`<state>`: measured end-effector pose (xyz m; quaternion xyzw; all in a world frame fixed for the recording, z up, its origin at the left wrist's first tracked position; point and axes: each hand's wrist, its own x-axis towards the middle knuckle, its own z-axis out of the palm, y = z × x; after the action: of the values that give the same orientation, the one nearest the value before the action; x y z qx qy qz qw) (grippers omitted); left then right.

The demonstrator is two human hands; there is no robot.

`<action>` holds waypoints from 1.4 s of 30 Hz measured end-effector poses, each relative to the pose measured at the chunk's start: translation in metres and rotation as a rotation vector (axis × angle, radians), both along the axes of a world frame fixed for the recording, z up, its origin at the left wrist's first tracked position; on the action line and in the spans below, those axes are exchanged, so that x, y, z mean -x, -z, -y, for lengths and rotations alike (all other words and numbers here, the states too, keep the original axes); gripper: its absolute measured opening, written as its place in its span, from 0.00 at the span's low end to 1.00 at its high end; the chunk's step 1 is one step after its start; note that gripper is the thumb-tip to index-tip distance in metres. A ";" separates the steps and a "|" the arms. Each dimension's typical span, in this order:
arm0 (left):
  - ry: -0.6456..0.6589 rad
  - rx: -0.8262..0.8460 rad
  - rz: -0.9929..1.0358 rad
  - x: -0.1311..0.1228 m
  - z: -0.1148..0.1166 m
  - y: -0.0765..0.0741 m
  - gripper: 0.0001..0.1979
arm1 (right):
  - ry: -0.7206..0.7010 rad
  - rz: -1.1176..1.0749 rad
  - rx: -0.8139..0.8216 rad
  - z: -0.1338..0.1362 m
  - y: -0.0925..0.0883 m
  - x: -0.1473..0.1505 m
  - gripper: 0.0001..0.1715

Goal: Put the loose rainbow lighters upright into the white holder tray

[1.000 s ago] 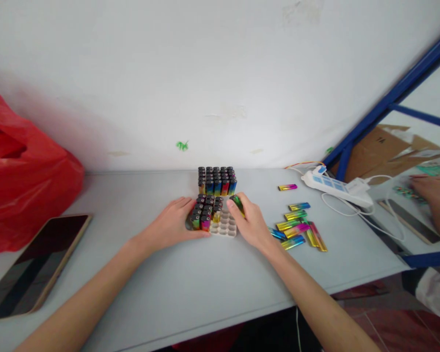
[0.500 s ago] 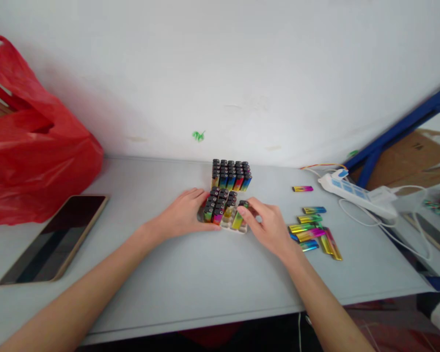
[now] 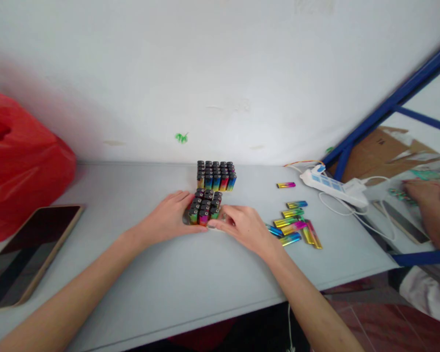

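A small pale tray (image 3: 213, 227), mostly hidden, carries upright lighters (image 3: 204, 208) with black tops and shiny coloured bodies. Along its left side and front edge, my left hand (image 3: 170, 214) grips it with thumb and fingers. My right hand (image 3: 242, 225) is at the front right corner, its thumb and bent fingers closed around a green lighter (image 3: 214, 213) standing in the row. Just behind sits a second block of upright lighters (image 3: 216, 177). Right of my right hand lies a loose pile of shiny gold, blue and pink lighter-sized sleeves (image 3: 293, 226).
A phone (image 3: 33, 249) and a red plastic bag (image 3: 22, 166) occupy the left. At the right are a white power strip (image 3: 333, 187) with cables and a blue metal frame (image 3: 370, 122). Beyond the frame, another person's hands (image 3: 427, 193) show. A wall closes off the back.
The yellow-green lighter in my right hand has gone down among the others at the tray's front right. My view has turned rightward, bringing another person's hands into sight.
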<state>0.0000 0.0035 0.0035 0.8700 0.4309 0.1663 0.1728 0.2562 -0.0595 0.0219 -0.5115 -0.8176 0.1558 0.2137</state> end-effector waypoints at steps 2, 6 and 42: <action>0.005 0.000 -0.015 0.001 -0.002 0.001 0.35 | 0.103 -0.099 -0.066 -0.006 0.000 -0.012 0.27; -0.003 0.002 -0.022 0.002 -0.004 0.003 0.36 | 0.475 -0.140 -0.322 -0.027 0.008 -0.069 0.21; -0.003 -0.027 -0.035 0.000 -0.006 0.002 0.37 | 0.457 0.036 -0.114 0.014 0.057 -0.115 0.32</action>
<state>0.0004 0.0094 0.0015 0.8743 0.4330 0.1570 0.1531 0.3716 -0.0739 -0.0355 -0.6730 -0.6918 0.0476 0.2573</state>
